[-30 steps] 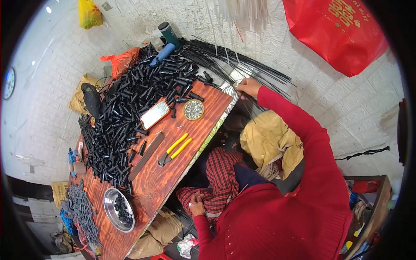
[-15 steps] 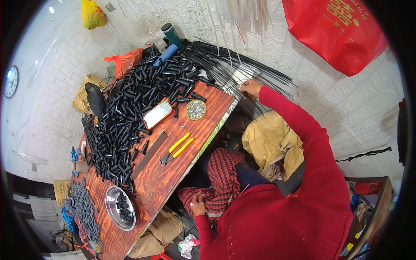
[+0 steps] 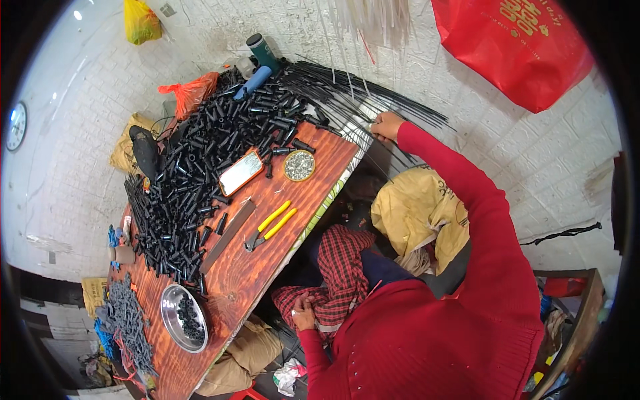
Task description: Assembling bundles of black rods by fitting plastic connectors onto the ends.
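Observation:
My right hand [image 3: 385, 126] is closed at the table's far right corner, its fingers pinching among long thin black rods [image 3: 407, 107]. How many rods it grips I cannot make out. Low in front of me, my left hand [image 3: 304, 312] is curled over the red-and-black checked cloth [image 3: 341, 257] on my lap. A bit of white shows at its fingers, too small to name. Between the hands lies the wooden table [image 3: 267, 230], with yellow-handled pliers [image 3: 270, 227] and a round dish of small metal pieces [image 3: 299, 165] on it.
A large heap of black tubular parts [image 3: 200, 160] covers the table's far side. Around it are a phone [image 3: 241, 172], a dark flat strip [image 3: 229, 235], a metal bowl of black pieces [image 3: 175, 327] and grey parts [image 3: 127, 317]. A tan sack [image 3: 413, 207] lies below the right arm.
My right hand has shifted slightly to the right and up, still among the rods. The left hand has stayed on the cloth. The whole view has tilted a little.

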The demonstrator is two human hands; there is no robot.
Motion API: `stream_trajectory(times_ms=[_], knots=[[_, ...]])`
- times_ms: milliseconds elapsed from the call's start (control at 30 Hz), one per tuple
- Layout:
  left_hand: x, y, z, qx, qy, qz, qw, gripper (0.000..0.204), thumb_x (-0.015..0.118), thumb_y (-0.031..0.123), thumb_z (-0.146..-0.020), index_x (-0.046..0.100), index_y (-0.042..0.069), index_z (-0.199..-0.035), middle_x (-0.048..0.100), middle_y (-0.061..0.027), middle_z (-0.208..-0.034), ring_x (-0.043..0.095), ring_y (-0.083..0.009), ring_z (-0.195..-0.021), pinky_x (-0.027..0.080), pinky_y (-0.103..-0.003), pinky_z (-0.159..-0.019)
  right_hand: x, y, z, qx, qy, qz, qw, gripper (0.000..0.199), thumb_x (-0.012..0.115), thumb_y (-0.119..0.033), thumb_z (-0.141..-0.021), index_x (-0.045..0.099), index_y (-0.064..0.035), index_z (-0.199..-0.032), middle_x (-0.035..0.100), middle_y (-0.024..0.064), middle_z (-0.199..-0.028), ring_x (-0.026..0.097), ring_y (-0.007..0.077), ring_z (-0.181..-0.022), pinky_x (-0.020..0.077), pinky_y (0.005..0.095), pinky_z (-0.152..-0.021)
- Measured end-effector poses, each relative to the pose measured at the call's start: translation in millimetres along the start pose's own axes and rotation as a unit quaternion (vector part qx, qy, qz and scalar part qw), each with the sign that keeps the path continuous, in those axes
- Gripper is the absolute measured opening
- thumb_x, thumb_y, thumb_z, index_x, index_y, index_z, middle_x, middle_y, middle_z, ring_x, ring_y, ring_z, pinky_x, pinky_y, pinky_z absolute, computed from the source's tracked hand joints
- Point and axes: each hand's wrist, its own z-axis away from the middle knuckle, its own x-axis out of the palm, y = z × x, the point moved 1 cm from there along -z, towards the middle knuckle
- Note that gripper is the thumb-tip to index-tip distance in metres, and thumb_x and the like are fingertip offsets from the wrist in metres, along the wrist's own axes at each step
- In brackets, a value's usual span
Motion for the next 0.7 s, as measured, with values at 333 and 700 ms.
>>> stream_trajectory(times_ms=[333, 700], knots=[[-1, -12, -3, -0.02, 0.005, 0.006, 1.0, 0.025, 0.054, 0.009, -0.102, 0.061, -0.004, -0.122, 0.072, -0.0126, -0.104, 0.067, -0.0186, -0.095, 0.051, -0.029, -0.088, -27, -108, 41, 0.094, -0.342, -0.591, 0.724, 0.028, 0.038, -0.028, -0.109, 0.05, -0.0047, -0.119, 0.04, -0.0099, -0.07, 0.038, -0.0005, -0.056, 0.0327, 0.0195, -0.049], [-1, -7, -5, 0.0, -0.01, 0.002, 1.0, 0.03, 0.057, 0.018, -0.103, 0.061, -0.004, -0.122, 0.072, -0.0122, -0.103, 0.066, -0.0182, -0.096, 0.05, -0.029, -0.089, -5, -126, 81, -0.181, -0.216, -0.352, 0.893, 0.025, 0.04, -0.019, -0.106, 0.051, 0.0003, -0.117, 0.036, -0.0073, -0.066, 0.031, 0.0006, -0.052, 0.027, 0.0194, -0.046]])
